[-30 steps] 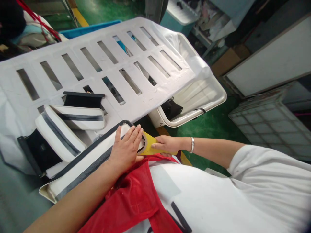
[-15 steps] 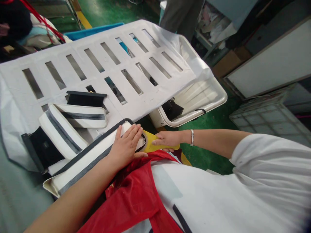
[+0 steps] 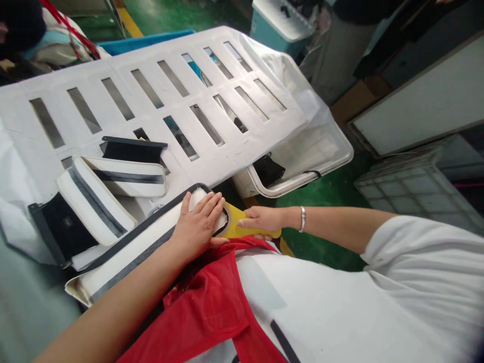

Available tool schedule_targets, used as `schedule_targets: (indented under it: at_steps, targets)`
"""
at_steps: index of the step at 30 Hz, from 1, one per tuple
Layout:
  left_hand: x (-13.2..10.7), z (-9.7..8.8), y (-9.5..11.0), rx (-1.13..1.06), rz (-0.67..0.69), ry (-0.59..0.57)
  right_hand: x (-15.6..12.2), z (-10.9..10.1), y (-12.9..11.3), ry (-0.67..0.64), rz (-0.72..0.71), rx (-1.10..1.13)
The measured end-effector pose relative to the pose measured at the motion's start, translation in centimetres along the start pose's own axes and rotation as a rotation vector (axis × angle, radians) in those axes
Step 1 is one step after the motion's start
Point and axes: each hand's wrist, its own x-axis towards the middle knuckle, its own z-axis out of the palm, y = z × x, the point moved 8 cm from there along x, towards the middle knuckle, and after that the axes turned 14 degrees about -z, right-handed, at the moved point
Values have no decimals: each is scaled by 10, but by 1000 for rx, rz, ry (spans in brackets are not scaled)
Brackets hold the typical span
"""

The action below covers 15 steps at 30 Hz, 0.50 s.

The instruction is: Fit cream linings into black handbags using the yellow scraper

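Observation:
My left hand (image 3: 200, 220) lies flat, fingers stretched out, on the end of a long white piece (image 3: 151, 242) with black edging and a dark stripe. In my right hand (image 3: 260, 220) is a yellow flat board (image 3: 232, 222), gripped at its outer end. The board's other end meets the white piece beside my left hand, and how far it reaches inside is hidden. Farther left, a bent white strip (image 3: 98, 201) with a dark stripe rests against black parts: one black piece (image 3: 66, 229) at the left and another black piece (image 3: 132, 151) behind it.
A white slotted sheet (image 3: 177, 111) covers the work surface. Beyond its right edge stands a cream plastic tub (image 3: 313, 151) with dark pieces inside. A teal bin (image 3: 264, 33) with a white lid is at the back, near a standing person (image 3: 336, 50).
The person at the back has shifted right, and the teal bin now shows more fully. The view has moved slightly. Both my hands keep nearly the same place and hold.

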Motion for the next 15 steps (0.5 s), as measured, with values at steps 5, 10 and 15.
schedule_targets:
  at_steps: [5,10,15]
  targets:
    - [-1,1,1,-12,-1,-9,10,21,9,193,-127,191]
    - [-2,-7,-3,-47,40,-36,15,32,12,289,-215,243]
    - [39,-41,-15,-88,-102,110,16,37,13,273,-144,320]
